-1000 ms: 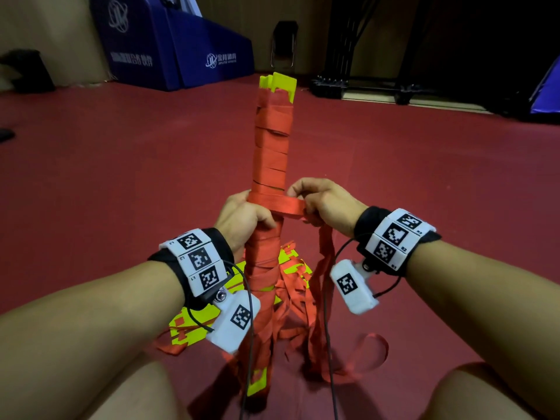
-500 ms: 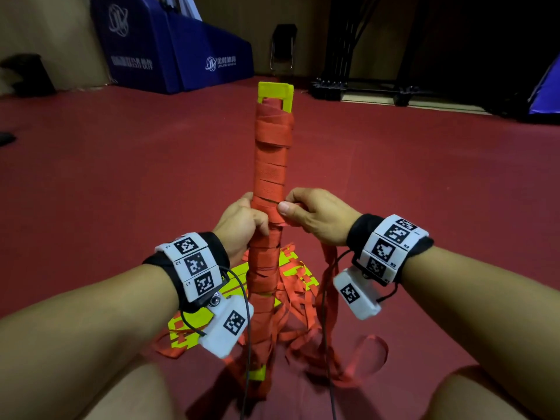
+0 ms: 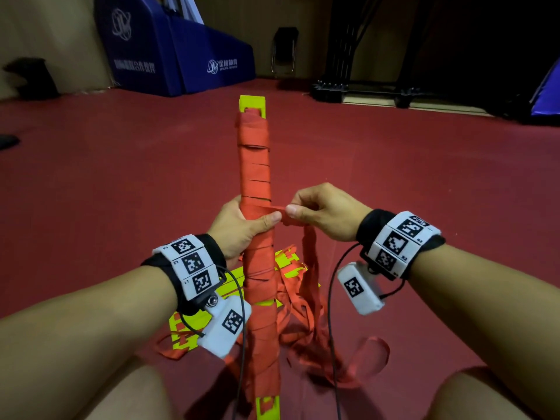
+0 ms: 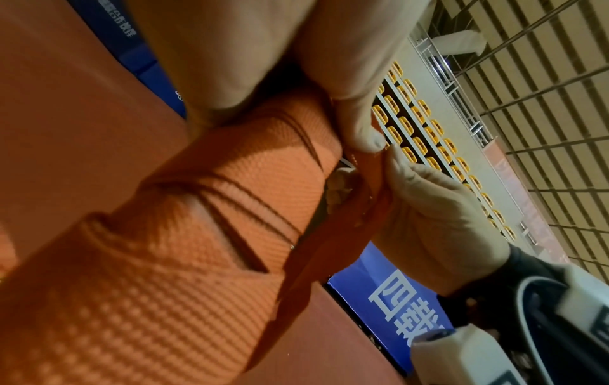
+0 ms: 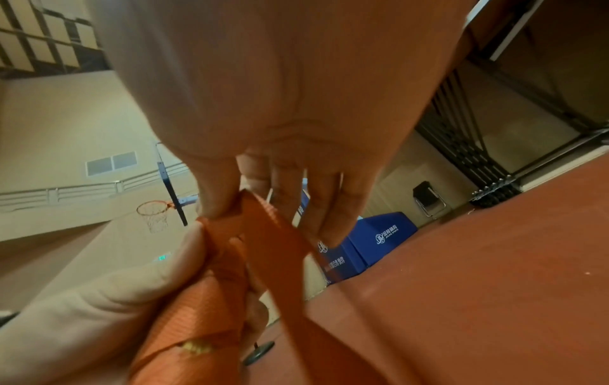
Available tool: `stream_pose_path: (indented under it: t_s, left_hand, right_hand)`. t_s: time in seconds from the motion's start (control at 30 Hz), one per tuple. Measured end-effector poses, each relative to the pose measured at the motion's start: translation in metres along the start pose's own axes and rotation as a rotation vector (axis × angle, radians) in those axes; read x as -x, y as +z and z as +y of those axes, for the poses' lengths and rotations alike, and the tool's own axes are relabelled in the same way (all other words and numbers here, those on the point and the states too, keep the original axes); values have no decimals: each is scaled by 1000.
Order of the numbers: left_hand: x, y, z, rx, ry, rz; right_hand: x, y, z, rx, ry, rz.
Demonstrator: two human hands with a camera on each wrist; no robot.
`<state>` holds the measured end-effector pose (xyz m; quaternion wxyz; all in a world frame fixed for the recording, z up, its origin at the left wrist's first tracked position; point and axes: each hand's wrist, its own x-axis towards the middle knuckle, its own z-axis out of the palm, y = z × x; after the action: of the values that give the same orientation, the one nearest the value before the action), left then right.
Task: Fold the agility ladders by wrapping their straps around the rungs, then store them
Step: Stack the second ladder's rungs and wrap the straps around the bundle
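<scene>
- Left hand (image 3: 239, 228): fingers and thumb are curled round the wrapped bundle of rungs (image 3: 256, 183) at about mid-height, the thumb lying across the front of the wraps. The left wrist view shows the same hold from below, with the woven webbing filling most of the frame.
- Right hand (image 3: 324, 215): thumb and forefinger pinch the orange strap (image 3: 280, 211) just to the right of the bundle; the other fingers are loosely curled. In the right wrist view the strap (image 5: 263, 234) passes between the thumb and the fingers.
- The 2 hands sit close together, the left thumb tip nearly touching the pinched strap.
- The strap runs taut from the bundle to the right hand, then hangs down below that hand to the floor.
- The bundle stands roughly upright between the person's knees. Orange strap covers it in overlapping turns. A yellow rung end (image 3: 252, 106) shows above the wraps and another (image 3: 266, 407) at the foot.
- Loose strap (image 3: 312, 313) lies in tangled loops on the red floor (image 3: 121, 177) to the right of the bundle's base.
- A 2nd heap of yellow rungs and orange strap (image 3: 194, 322) lies on the floor behind the bundle, partly hidden by the left wrist.
- Both wrists carry black bands with white marker blocks and a white camera unit.
- Blue padded mats (image 3: 169, 56) stand against the far wall, a black folding chair (image 3: 285, 53) beside them.
</scene>
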<state>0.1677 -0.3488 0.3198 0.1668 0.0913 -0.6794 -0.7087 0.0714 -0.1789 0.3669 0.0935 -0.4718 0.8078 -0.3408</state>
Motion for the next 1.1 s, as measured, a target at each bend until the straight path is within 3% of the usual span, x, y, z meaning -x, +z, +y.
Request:
stream_pose_path:
  t_s: [0.2,0.33,0.53,0.7,1.1]
  left_hand:
    - [2,0,0,37,-3,-89]
    - [3,3,0,-23,4,-90]
    - [-2,8,-2,-184,-28,60]
    - [0,12,-2,-284,-17,143]
    - [-4,16,-2,-179,-15,158]
  right_hand:
    - [0,-1,2,-111,-6,19]
    - [-3,3,-4,217,-82,-14]
    - [-2,5,-16,214,-105,117]
    - [-2,2,-22,104,-44,125]
    - [-6,-1,2,47,-36,101]
